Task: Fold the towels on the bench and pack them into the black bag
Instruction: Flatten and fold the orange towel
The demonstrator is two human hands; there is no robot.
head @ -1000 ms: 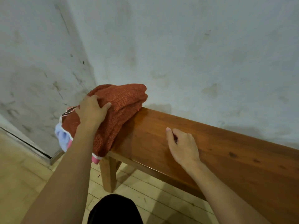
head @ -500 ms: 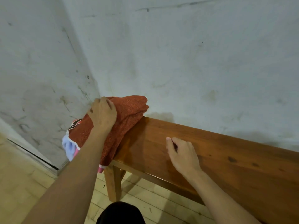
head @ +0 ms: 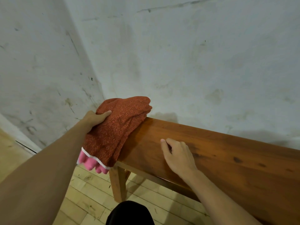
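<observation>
A rust-orange towel with a white and pink edge lies bunched over the left end of the wooden bench, partly hanging off it. My left hand grips the towel's left side, thumb over the top. My right hand rests on the bench top to the right of the towel, fingers loosely bent, holding nothing. The black bag is out of view.
A stained grey wall stands right behind the bench and turns a corner at the left. The bench leg stands on a pale wooden floor. A dark rounded shape fills the bottom edge.
My left hand has shifted from lying on top of the towel to gripping its left side. The pale blue cloth seen under the towel earlier no longer shows. The right hand stays put.
</observation>
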